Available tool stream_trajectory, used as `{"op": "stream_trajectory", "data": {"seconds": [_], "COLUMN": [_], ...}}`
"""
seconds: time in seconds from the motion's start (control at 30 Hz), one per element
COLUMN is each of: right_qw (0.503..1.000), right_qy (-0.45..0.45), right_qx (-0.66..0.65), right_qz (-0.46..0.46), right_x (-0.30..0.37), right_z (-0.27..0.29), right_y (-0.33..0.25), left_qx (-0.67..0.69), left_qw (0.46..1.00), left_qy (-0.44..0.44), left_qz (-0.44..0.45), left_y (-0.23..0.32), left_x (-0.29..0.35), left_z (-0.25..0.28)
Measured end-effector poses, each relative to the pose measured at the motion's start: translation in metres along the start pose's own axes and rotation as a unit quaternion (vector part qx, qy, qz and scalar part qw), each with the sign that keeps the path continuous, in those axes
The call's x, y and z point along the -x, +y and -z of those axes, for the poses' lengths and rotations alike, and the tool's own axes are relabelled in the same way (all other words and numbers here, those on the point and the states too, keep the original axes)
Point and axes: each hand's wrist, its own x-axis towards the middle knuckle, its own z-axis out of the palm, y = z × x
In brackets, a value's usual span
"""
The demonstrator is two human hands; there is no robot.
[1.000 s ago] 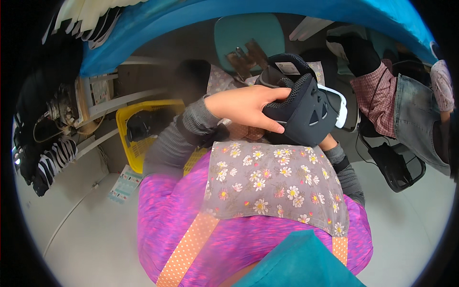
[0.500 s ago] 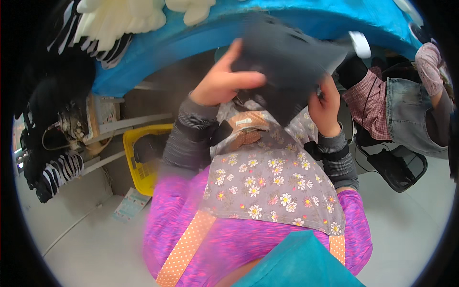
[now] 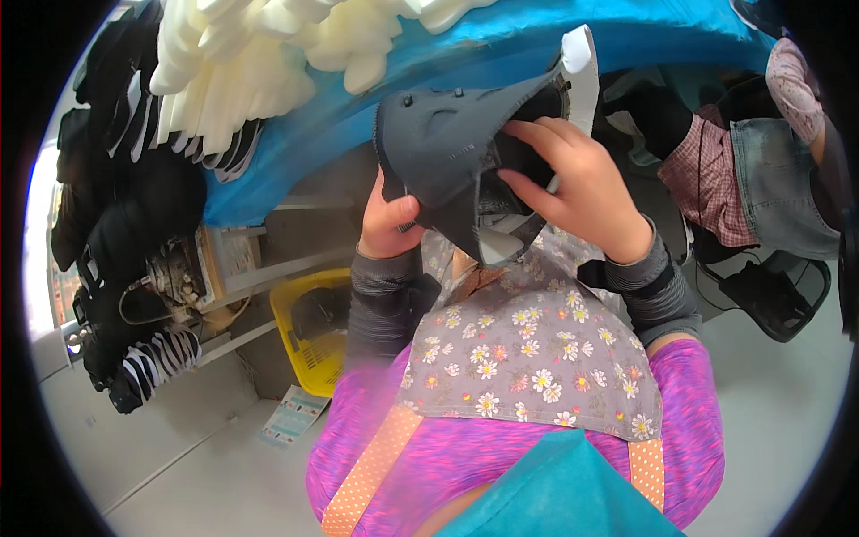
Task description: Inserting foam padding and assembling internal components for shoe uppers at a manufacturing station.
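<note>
A dark grey shoe upper (image 3: 443, 130) is held up over my lap, its opening spread and a white flap (image 3: 580, 55) sticking up at its far right end. My left hand (image 3: 391, 217) grips the upper's lower left edge, the thumb in front and the other fingers behind it. My right hand (image 3: 586, 183) pinches into the opening from the right; its thumb and fingertips are against the black inner side, and the fingertips are partly hidden there.
White foam pieces (image 3: 242, 67) lie heaped on the blue-covered table (image 3: 465, 49). Stacked black-and-white pieces (image 3: 161, 362) are at left, near a yellow basket (image 3: 309, 358) on the floor. At right sit another person (image 3: 761, 170) and a black basket (image 3: 769, 300).
The shoe upper has turned and opened, so its inside now shows. My left hand has dropped to its lower edge; my right hand has moved up into the opening.
</note>
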Motion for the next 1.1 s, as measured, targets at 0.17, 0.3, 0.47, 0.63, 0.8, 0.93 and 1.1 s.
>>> {"op": "stream_trajectory", "data": {"seconds": [0.17,0.3,0.47,0.63,0.8,0.93,1.1], "right_qw": [0.997,0.977,0.979,0.973,0.979,0.973,0.962], "right_qy": [0.007,0.196,0.168,0.06,0.015,0.206,0.215], "right_qx": [-0.004,-0.007,0.08,0.168,0.114,-0.012,0.087], "right_qz": [0.075,0.082,-0.088,0.143,0.169,-0.099,-0.141], "right_x": [0.008,0.03,0.022,0.009,0.013,0.024,0.032], "right_z": [-0.006,-0.002,0.001,0.01,0.001,0.003,0.005], "right_y": [0.006,0.028,0.049,0.022,0.032,0.046,0.058], "left_qx": [0.061,0.221,0.19,0.189,0.122,0.116,0.023], "left_qw": [0.995,0.975,0.982,0.982,0.991,0.989,0.991], "left_qy": [0.079,-0.028,-0.01,0.012,0.044,0.03,0.061], "left_qz": [-0.02,-0.009,0.0,0.025,0.032,0.086,0.12], "left_y": [-0.003,-0.003,-0.018,-0.021,-0.025,-0.026,-0.048], "left_x": [0.011,0.013,0.008,0.009,0.01,0.009,0.001], "left_z": [0.022,0.036,0.031,0.021,0.017,-0.002,0.0]}}
